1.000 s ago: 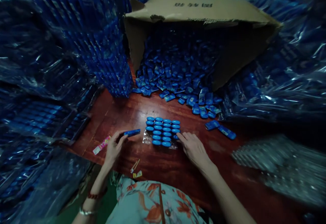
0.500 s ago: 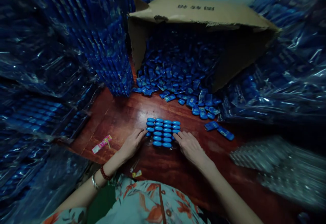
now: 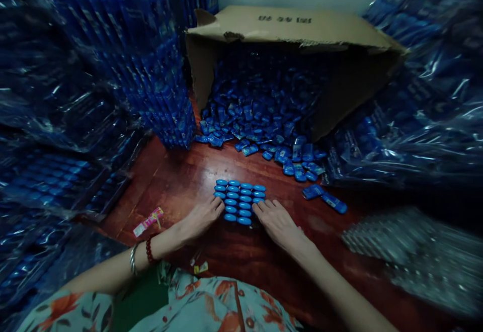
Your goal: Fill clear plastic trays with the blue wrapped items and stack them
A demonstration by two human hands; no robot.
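A block of small blue plastic cases stands on end in four columns on the table, its rounded ends facing up. The two middle columns run closer to me than the outer ones. My left hand is at the left side of the block, fingers bent and closed on the near case of that outer column. On the opposite side my right hand has its fingertips curled on the near case of the right column. Both hands partly cover the cases they touch, and my thumbs are mostly hidden.
Behind the block, a cardboard box on its side spills loose blue cases onto the wooden table. Tall stacks of wrapped blue packs rise left and right. Clear plastic trays lie right; a pink wrapper lies left.
My left fingers have moved in slightly over the left column's near end. My right hand stays at the right column, fingers more curled. The view has tilted slightly upward.
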